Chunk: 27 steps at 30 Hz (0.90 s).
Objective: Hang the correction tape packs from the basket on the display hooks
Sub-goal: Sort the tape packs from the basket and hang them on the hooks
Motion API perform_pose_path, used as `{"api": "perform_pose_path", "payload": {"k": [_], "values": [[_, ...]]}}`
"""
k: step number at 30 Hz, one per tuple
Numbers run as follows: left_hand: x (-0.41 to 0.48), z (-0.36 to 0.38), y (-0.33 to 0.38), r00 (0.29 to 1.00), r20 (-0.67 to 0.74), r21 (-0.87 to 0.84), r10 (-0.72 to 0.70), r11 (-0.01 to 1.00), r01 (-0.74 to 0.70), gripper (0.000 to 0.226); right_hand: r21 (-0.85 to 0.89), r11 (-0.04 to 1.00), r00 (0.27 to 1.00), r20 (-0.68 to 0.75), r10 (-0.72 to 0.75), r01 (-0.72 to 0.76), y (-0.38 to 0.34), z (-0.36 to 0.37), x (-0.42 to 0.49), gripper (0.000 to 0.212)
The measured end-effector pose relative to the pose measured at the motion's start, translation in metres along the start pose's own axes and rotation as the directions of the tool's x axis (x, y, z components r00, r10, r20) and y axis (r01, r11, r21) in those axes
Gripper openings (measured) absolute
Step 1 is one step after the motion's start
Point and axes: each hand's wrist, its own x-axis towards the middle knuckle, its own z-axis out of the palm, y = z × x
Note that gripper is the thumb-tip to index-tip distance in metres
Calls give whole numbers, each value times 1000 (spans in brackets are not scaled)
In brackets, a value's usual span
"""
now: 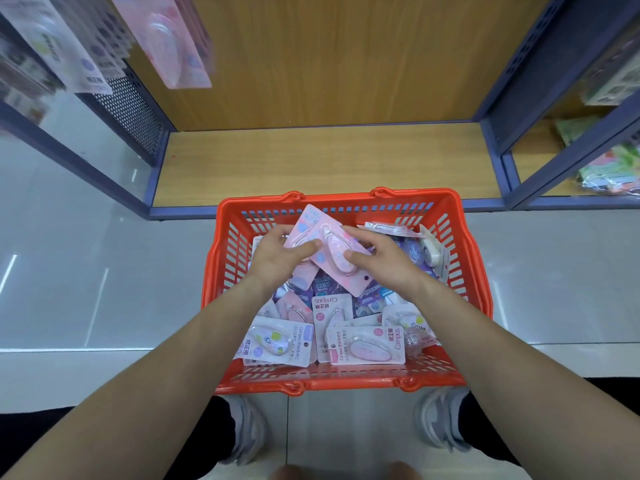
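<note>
Both hands are inside the red basket [346,199], which stands on the pale tiled floor [86,271] in front of a low wooden shelf [329,161]. Between them they hold one pink correction tape pack [311,225], raised a little above the heap and lying slantwise. Its far end points up and left, and its near end, with the small hang hole, points down and right. The left hand [282,256] grips the pack's left side, thumb laid across the front by the clear blister, the other fingers curled behind the card. The right hand [379,259] grips the right side, thumb pressed on the blister's lower end, fingers hooked over the far edge.

Under the held pack the basket holds many more packs in a loose heap. A white dotted pack [273,341] lies face up at the near left. A pink Campus pack [367,344] lies just beside it at the near right. Purple packs [325,285] show in the middle beneath the hands. A white tape pack [433,254] leans against the basket's right wall.

At the upper left, blurred, a pink hung pack [169,43] and a white hung pack [59,39] dangle before a blue perforated panel [128,105]; the hooks themselves cannot be made out. Grey shoes [242,431] stand on the floor at the basket's near side
</note>
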Motion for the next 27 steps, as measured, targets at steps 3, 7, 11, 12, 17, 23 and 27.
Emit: {"api": "perform_pose_path", "payload": {"k": [3, 7, 11, 12, 17, 23, 27], "values": [[-3, -8, 2, 999, 47, 80, 23, 996, -27, 52, -93, 995, 999, 33, -33, 36, -7, -9, -1, 48], [-11, -14, 2, 987, 131, 326, 93, 936, -132, 66, -202, 977, 998, 18, -62, 64, -21, -12, 1, 43], [-22, -15, 3, 978, 187, 443, 90, 881, -166, 51, -289, 952, 995, 37, -95, 102, -32, 1, 4, 42], [-24, -17, 3, 976, 193, 465, 100, 867, -180, 45, -306, 943, 992, 25, -128, 129, -34, 7, 5, 43], [-33, -63, 4, 994, 34, 432, 101, 896, -105, 37, -54, 990, 969, -204, -138, 130, -24, 37, 9, 29], [-59, -118, -12, 982, -180, 304, 62, 953, -5, 23, -416, 907, 995, 94, -22, 59, 20, 77, 14, 24], [-71, -129, -27, 968, -247, 206, 44, 978, 8, 30, -658, 730, 981, 174, -91, 185, 21, 99, 8, 52]]}}
